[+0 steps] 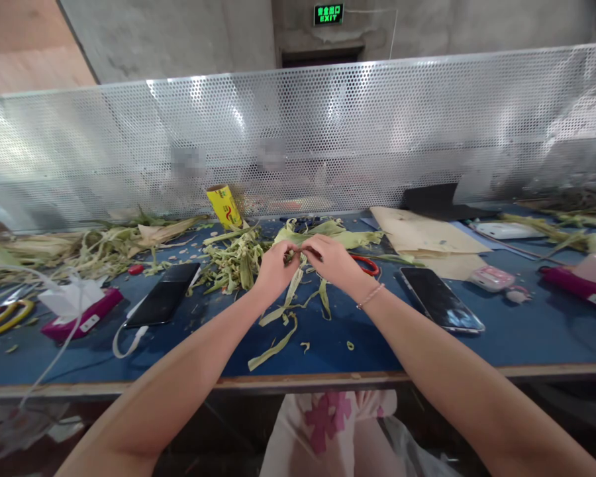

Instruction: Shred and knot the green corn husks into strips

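My left hand (279, 266) and my right hand (328, 260) meet above the middle of the blue table, fingers pinched together. Between them they grip a pale green corn husk strip (294, 283), whose end hangs down below the fingertips. More husk (338, 237) lies just behind my hands. To the left of my left hand is a heap of knotted husk pieces (236, 262). Loose strips (274, 346) lie in front of my hands. Scissors with red handles (366, 265) are partly hidden behind my right wrist.
A phone (440, 298) lies at the right and another, cabled phone (163, 295) at the left. Magenta power strips (82, 317) sit at both sides. Brown paper (427, 238) and a yellow packet (224, 207) are farther back. A perforated metal screen (298, 139) bounds the table behind.
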A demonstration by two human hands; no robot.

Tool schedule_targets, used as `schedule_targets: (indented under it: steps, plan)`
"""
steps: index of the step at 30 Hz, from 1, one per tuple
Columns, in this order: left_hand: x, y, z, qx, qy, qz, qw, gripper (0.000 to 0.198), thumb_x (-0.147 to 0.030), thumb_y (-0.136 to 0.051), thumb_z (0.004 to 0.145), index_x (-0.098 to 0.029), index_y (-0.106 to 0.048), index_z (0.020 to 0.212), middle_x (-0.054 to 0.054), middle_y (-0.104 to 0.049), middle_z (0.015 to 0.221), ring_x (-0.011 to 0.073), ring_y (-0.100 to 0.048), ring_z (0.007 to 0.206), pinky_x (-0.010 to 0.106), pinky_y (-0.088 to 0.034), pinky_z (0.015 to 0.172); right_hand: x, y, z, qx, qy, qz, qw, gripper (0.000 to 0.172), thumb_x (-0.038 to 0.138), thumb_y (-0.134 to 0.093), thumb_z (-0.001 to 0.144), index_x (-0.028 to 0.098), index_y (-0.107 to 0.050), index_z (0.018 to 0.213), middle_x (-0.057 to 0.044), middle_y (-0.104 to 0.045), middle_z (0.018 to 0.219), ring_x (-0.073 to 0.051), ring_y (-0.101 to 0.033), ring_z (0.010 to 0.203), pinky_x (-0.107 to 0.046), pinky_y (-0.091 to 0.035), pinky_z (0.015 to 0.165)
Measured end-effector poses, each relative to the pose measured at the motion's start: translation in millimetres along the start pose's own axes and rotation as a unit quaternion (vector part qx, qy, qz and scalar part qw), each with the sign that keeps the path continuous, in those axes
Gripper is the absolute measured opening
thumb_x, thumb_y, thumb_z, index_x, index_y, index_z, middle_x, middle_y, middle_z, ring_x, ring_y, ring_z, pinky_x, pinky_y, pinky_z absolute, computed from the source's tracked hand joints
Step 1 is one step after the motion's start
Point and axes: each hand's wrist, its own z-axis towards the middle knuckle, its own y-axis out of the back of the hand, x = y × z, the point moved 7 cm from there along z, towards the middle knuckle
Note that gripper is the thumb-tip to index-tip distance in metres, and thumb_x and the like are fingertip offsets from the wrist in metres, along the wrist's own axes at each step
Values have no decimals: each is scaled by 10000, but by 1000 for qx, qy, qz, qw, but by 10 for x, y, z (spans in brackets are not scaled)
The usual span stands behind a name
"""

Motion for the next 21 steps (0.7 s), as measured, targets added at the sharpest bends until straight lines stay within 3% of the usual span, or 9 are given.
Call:
schedule_targets:
  steps: [13, 21]
  plan:
    - [-23, 10, -6, 5, -8, 13, 1000, 91, -183, -497, 706, -179, -556, 776, 11, -590, 749, 86, -466, 547, 220, -398, 553, 3, -21, -10, 24, 15, -24, 999, 179, 127, -410, 830, 173, -578, 873, -70, -562, 819, -167, -534, 778, -327, -456, 720]
    - [-28, 10, 2, -7, -35, 25, 999, 80, -171, -507, 711, -186, -552, 775, 19, -608, 767, 119, -543, 667, 243, -429, 644, 35, -33, 0, 32, 25, -43, 998, 161, 118, -402, 825, 175, -552, 829, -59, -540, 782, -166, -510, 746, -321, -441, 708]
